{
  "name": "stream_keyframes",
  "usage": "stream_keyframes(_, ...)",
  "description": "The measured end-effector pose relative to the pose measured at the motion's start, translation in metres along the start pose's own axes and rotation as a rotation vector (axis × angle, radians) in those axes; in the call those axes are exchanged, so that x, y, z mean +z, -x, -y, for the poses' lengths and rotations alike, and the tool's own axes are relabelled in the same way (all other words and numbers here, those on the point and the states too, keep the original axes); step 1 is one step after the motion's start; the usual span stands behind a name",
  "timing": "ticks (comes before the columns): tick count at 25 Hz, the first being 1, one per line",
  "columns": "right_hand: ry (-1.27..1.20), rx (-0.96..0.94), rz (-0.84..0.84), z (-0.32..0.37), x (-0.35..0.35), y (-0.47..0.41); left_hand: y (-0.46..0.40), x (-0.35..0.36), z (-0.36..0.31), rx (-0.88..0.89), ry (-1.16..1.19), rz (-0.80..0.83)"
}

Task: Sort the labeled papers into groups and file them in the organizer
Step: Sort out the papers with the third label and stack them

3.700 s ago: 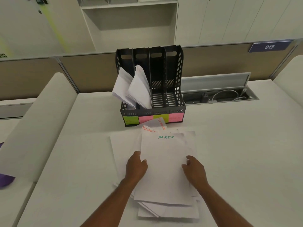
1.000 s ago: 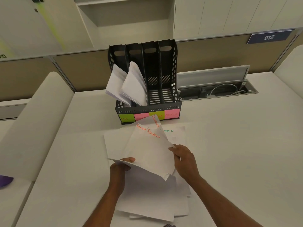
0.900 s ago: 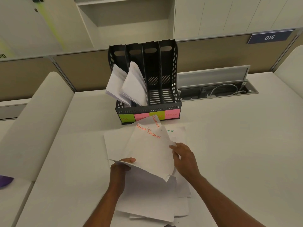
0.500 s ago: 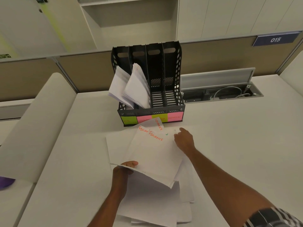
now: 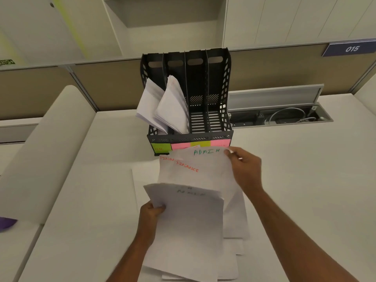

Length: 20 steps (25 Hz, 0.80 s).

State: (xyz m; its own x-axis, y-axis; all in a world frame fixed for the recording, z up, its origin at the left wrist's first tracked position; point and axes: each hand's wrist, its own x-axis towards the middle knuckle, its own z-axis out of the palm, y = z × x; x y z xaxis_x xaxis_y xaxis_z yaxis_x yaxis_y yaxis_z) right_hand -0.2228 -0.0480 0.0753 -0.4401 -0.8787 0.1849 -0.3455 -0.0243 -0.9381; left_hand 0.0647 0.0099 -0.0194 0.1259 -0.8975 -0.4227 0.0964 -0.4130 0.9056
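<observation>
The left hand (image 5: 151, 213) has its fingers closed on the near-left corner of a lifted stack (image 5: 189, 231), tilted up so the sheets beneath show their labels. The right hand (image 5: 245, 169) pinches the far-right corner of the ADMIN sheet (image 5: 205, 157), likely peeling it out for its group. FINANCE sheets (image 5: 183, 169) lie on the counter (image 5: 295, 180) just near of the organizer (image 5: 215, 94) (two left slots already hold papers, two right ones are empty).
</observation>
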Motion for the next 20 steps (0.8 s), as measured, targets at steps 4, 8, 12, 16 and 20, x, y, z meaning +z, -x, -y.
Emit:
stream_keyframes(4,-0.02,-0.154,-0.162,0.061,-0.048,-0.008,-0.002,0.004,0.002,0.083,-0.184,-0.06)
stream_keyframes(8,0.02,-0.281,-0.24,0.126,-0.093,-0.019,0.001,0.007,0.003,0.061,-0.211,-0.076)
stream_keyframes(12,-0.057,-0.185,-0.086,0.132,-0.106,-0.032,0.002,0.01,-0.003,0.13,-0.268,-0.087)
stream_keyframes(16,0.009,0.121,0.13,0.058,-0.067,-0.03,0.003,0.014,-0.004,0.125,-0.198,-0.061)
stream_keyframes(20,0.253,0.282,0.271,-0.015,-0.017,0.01,0.002,0.011,0.003,0.027,-0.08,-0.032)
